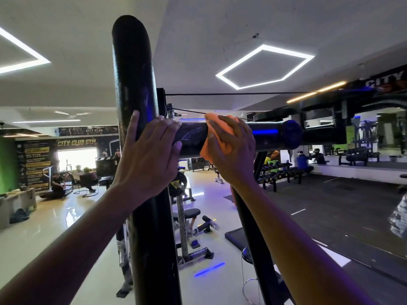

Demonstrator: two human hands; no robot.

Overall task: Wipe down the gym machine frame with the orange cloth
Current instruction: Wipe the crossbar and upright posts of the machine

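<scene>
Orange cloth [222, 137] pressed onto horizontal frame bar [271, 134] under curled right hand [229, 148]; left hand [149, 148] bracing, fingers laid over bar beside upright post [134, 84]. Mid-wipe by the look: smudges between hands, bar's far end and post not yet reached.

The pale glossy floor [220, 249] spreads under and behind the black upright post [134, 89], and right of that post it meets dark rubber matting [330, 205]. Just right of the post's lower part, a small black bench [191, 213] and a plate-loaded machine base [193, 254] stand on the pale floor. Farther right of the post, a dumbbell rack [279, 172] stands at the matting's edge, while far left of it a low cabinet [17, 201] sits with a dark bag [19, 215] lying at its foot.
</scene>
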